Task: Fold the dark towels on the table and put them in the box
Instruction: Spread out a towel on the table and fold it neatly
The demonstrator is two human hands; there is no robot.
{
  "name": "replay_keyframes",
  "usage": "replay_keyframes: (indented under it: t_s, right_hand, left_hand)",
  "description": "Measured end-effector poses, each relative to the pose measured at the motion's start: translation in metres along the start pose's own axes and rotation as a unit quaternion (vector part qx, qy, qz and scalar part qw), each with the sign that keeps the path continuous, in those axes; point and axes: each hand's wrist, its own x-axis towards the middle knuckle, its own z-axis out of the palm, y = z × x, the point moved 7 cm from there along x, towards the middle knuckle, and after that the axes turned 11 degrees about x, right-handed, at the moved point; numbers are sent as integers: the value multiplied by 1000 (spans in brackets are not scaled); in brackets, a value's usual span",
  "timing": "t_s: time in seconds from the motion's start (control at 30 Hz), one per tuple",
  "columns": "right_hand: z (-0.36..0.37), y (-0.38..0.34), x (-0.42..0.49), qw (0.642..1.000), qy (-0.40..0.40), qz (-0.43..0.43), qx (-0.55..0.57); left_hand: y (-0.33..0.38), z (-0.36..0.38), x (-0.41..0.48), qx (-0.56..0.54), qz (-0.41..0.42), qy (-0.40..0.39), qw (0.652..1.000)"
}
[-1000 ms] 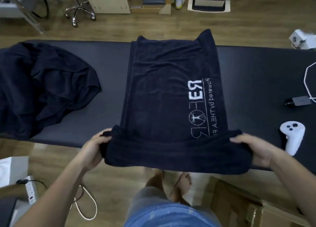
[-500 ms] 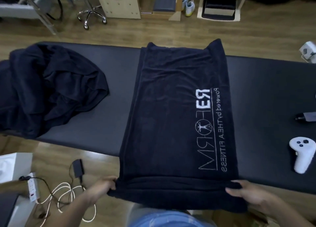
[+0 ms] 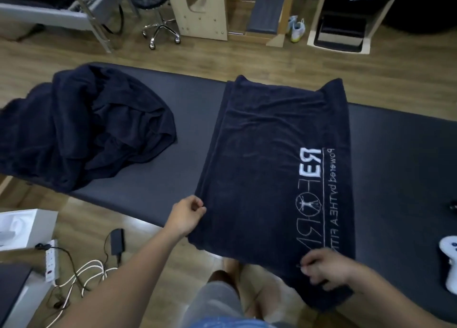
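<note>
Dark towel edge in left hand; end in right hand

On towel — "RE" — "Powered by THEA"

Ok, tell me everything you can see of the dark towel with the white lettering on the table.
The dark navy terry towel with white lettering lies spread across the dark padded table, lightly creased, with layers showing along its left edge. Its far end reaches the table's far edge and its near end overhangs the near edge. The left hand pinches its left edge; the blurred right hand grips the near end.
</note>
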Motion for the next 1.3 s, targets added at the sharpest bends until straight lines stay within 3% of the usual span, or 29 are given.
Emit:
replay_keyframes:
  t_s: [0.13,0.3,0.4,0.5,0.63,0.77,0.9,0.97,1.1,1.2,1.3]
  right_hand:
    - [-34,-124,5,980,102,-148,87]
    - [-43,-274,38,964,114,-214,111]
    - [-50,-356,70,947,179,-263,-45]
    - [-53,-407,107,917,210,-251,-228]
    - [-65,-439,144,907,222,-203,-294]
    - [-87,-473,151,907,292,-209,-218]
    - [-117,-503,144,884,396,-206,-138]
    - [-125,-513,146,883,414,-186,-122]
    - [-138,-526,151,888,422,-130,-130]
    - [-145,-533,140,850,479,-215,-36]
    - [-142,-533,122,769,524,-354,89]
  left_hand:
    - [31,-4,32,21,16,-15,1000]
    - [78,-21,109,21,76,-53,996]
    - [111,-33,165,13,106,-49,993]
    - [137,-39,214,-9,99,-54,994]
    - [161,-45,261,-39,73,-31,996]
    - [174,-46,290,-108,16,-46,993]
    - [186,-35,304,-240,-71,-176,952]
    - [198,-37,303,-243,-58,-194,949]
    - [207,-42,302,-266,23,-155,951]
    - [201,-40,302,-328,51,-190,924]
    - [203,-47,310,-347,76,-184,917]
